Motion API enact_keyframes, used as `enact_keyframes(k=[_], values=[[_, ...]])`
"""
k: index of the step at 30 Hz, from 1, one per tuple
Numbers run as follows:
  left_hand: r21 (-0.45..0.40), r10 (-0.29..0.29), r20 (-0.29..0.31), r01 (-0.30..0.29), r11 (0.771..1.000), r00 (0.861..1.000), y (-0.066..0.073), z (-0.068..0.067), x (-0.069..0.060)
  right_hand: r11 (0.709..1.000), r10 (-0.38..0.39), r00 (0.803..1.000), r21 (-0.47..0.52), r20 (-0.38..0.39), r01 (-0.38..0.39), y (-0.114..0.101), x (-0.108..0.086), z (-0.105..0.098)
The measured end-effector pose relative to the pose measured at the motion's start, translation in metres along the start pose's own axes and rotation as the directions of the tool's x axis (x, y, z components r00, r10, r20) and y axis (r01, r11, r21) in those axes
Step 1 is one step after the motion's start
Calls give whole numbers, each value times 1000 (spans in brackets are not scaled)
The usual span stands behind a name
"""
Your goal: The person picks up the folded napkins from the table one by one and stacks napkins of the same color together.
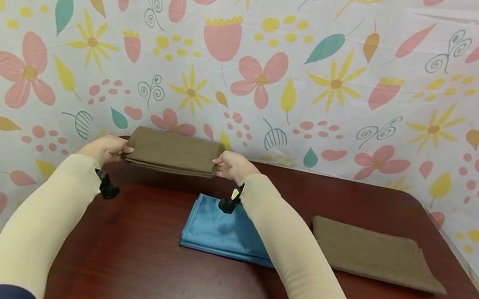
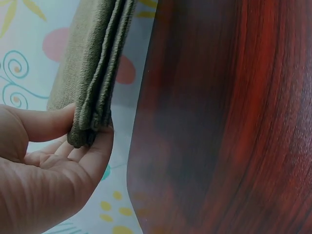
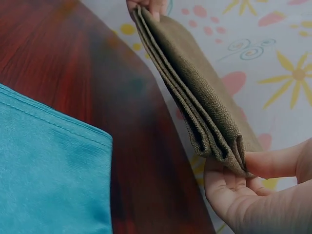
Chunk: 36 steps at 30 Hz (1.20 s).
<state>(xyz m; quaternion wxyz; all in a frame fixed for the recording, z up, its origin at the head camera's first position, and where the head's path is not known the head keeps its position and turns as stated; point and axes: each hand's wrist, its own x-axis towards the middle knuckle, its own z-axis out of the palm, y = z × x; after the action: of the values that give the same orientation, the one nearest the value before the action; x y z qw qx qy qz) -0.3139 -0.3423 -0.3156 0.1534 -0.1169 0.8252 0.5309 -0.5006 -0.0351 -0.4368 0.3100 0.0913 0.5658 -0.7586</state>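
A folded brown cloth point(image 1: 172, 150) is held level above the back of the table, near the floral backdrop. My left hand point(image 1: 106, 149) pinches its left end; in the left wrist view the thumb of that hand point(image 2: 48, 165) lies on one face and the fingers are beneath the folded layers point(image 2: 97, 63). The right end is gripped by my right hand point(image 1: 235, 166). In the right wrist view, this hand point(image 3: 263, 190) has its thumb over and its fingers under the stacked folds point(image 3: 195, 92).
A folded blue cloth point(image 1: 225, 232) lies mid-table, partly behind my right forearm. Farther right on the dark red wooden table point(image 1: 135, 268) lies another folded brown cloth point(image 1: 376, 253). The floral backdrop point(image 1: 245, 109) stands along the table's back edge.
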Motion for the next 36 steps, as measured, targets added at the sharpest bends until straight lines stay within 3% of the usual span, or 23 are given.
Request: enact_keyframes(k=[7, 10, 12, 14, 19, 22, 26, 29, 32, 34, 36], values=[[-119, 19, -35, -23, 993, 999, 9, 9, -1, 1000, -9, 999, 7, 45, 9, -14, -25, -9], [-156, 31, -32, -35, 987, 999, 15, 14, -3, 1000, -11, 1000, -5, 26, 11, -19, -22, -21], [-159, 39, -33, -43, 986, 999, 20, 18, -5, 1000, -12, 1000, -25, 3, 12, -22, -31, -25], [-153, 48, -30, -52, 987, 998, 24, 22, -5, 999, -14, 1000, -30, -3, 14, -26, -45, -31], [-117, 82, -1, -81, 990, 997, 30, 30, -6, 1000, -19, 999, -23, -47, 18, -34, -109, -18], [-116, 105, 12, -102, 988, 994, 32, 33, -6, 999, -24, 999, -32, -37, 23, -37, -130, -16], [-124, 136, 12, -133, 983, 991, 34, 39, -7, 999, -38, 994, 1, 101, 38, -44, -93, -53], [-138, 153, 6, -150, 979, 988, 36, 47, -8, 998, -45, 995, -43, 94, 50, -47, -96, -59], [-166, 165, 9, -161, 973, 986, 37, 57, -10, 991, -53, 998, -119, 24, 55, -47, -161, -34], [-190, 176, 17, -170, 967, 984, 37, 63, -10, 988, -64, 998, -137, 23, 67, -46, -186, -29], [-209, 188, 26, -178, 962, 982, 37, 67, -9, 989, -78, 996, -126, 34, 82, -45, -197, -31]])
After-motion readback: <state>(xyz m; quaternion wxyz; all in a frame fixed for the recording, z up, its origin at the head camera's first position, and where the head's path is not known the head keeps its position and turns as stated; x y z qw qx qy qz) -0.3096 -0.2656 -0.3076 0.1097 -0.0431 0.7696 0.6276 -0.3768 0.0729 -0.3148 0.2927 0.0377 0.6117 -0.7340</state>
